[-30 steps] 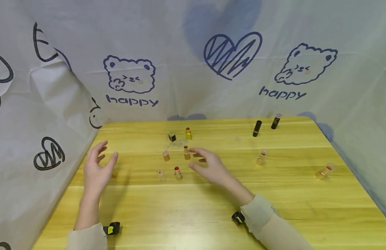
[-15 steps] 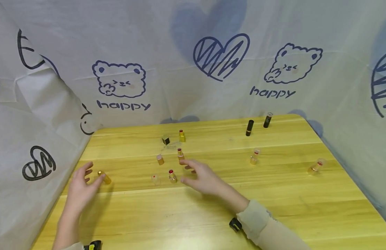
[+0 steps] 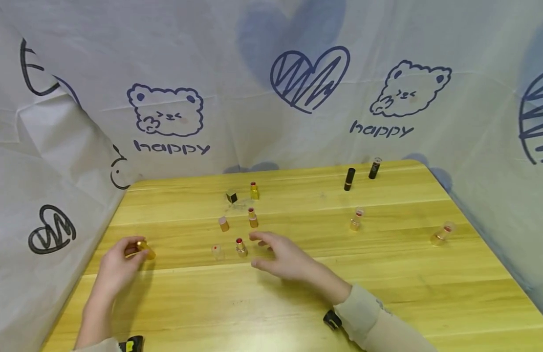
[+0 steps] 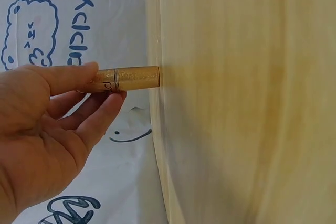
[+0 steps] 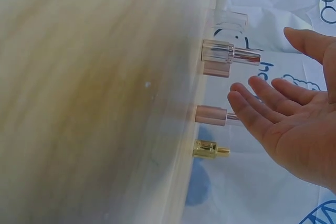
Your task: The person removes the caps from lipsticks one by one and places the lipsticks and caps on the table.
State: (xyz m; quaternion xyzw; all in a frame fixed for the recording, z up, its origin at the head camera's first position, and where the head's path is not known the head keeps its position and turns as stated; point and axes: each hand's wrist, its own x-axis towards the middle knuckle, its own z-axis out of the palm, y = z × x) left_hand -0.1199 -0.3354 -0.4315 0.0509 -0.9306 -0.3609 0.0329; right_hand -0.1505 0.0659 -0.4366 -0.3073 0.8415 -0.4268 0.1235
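Observation:
At the left of the table, my left hand (image 3: 119, 266) pinches a closed gold lipstick (image 4: 134, 78) near its top, between thumb and fingers. The tube stands upright, its base at the tabletop in the left wrist view. My right hand (image 3: 291, 256) hovers with spread, relaxed fingers and holds nothing. Just left of it stands an uncapped lipstick with a red tip (image 3: 241, 248), its clear cap (image 3: 217, 252) beside it. Behind these are an uncapped rose-gold lipstick (image 3: 252, 218) and its cap (image 3: 224, 224). The right wrist view shows the uncapped lipsticks in front of my right fingertips.
Farther back stand a short gold lipstick (image 3: 254, 191) and a black cube-shaped cap (image 3: 231, 197). Two black lipsticks (image 3: 349, 179) are at the back right. Two clear-capped lipsticks (image 3: 356, 220) stand on the right side. A printed cloth (image 3: 236, 112) rises behind the wooden table (image 3: 297, 313).
My left hand has come down to the gold lipstick and its fingers have closed on it. The right hand has drawn slightly nearer, staying loose. The head view has shifted a little.

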